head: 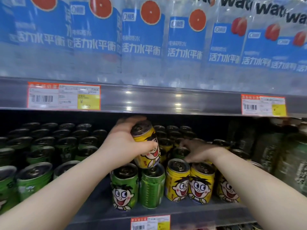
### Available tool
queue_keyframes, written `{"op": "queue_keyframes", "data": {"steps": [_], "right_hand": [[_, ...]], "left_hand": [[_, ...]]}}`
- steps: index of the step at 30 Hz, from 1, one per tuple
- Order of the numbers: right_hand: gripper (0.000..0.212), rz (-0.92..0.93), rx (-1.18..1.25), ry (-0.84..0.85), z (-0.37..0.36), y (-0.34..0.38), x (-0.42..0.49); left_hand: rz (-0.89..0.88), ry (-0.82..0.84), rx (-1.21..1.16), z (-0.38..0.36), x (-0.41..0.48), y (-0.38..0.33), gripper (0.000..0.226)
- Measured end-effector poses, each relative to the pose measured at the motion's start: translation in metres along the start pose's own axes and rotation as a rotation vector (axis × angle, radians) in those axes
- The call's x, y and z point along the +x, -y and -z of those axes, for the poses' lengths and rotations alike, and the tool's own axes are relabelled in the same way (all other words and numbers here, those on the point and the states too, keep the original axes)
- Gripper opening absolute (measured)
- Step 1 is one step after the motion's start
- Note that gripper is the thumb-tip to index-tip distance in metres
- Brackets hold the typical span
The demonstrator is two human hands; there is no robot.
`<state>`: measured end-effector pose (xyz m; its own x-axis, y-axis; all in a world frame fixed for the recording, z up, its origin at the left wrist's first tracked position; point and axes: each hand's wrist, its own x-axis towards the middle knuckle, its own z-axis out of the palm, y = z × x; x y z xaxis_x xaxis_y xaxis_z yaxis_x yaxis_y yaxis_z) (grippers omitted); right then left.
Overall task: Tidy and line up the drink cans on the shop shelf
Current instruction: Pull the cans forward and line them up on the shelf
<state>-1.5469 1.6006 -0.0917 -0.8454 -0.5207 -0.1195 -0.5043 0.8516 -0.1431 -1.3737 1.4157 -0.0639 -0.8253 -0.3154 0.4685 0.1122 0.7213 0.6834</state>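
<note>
The person's left hand grips a yellow cartoon-face can, fingers wrapped round its side. The can is tilted and lifted clear of the shelf, just above the front row near the shelf's front edge. The right hand reaches in behind the front yellow cans, fingers bent over a can top. Whether it grips that can or only rests on it cannot be told.

The main risk is the raised can. Directly under it stand two green cans, and setting it down there would put yellow among green and spoil the line. Its tilt could also clip their rims and tip one off the front edge. The right forearm lies across the yellow cans near the front edge, so a quick pull back could drag one forward.

All the cans show closed tops with tabs in place, so they appear sealed, and their contents cannot be seen. To the left stands a block of green cans. On the shelf above, clear bottles with blue labels appear to hold colourless liquid.
</note>
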Motion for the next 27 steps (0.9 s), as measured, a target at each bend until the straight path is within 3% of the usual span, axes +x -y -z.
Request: {"op": "queue_keyframes", "data": {"steps": [6, 10, 13, 17, 20, 27], "right_hand": [[0.069, 0.022, 0.208, -0.121, -0.009, -0.007, -0.001], [0.047, 0.045, 0.526, -0.381, 0.008, -0.007, -0.018], [0.044, 0.024, 0.482, -0.525, 0.031, -0.012, -0.035], [0.033, -0.056, 0.410, -0.518, 0.041, -0.023, -0.059], [0.022, 0.035, 0.483, -0.585, 0.039, -0.028, -0.079], [0.048, 0.079, 0.437, -0.632, 0.031, -0.037, -0.091]], "left_hand": [[0.059, 0.005, 0.000, -0.018, 0.014, -0.013, 0.071], [0.092, 0.049, 0.033, -0.042, 0.032, -0.021, 0.077], [0.054, 0.069, 0.091, -0.065, 0.046, -0.028, 0.073], [0.003, 0.156, 0.093, -0.097, 0.055, -0.028, 0.074], [0.006, 0.202, 0.139, -0.119, 0.058, -0.026, 0.074], [0.069, 0.415, 0.389, -0.145, 0.058, -0.014, 0.074]]}}
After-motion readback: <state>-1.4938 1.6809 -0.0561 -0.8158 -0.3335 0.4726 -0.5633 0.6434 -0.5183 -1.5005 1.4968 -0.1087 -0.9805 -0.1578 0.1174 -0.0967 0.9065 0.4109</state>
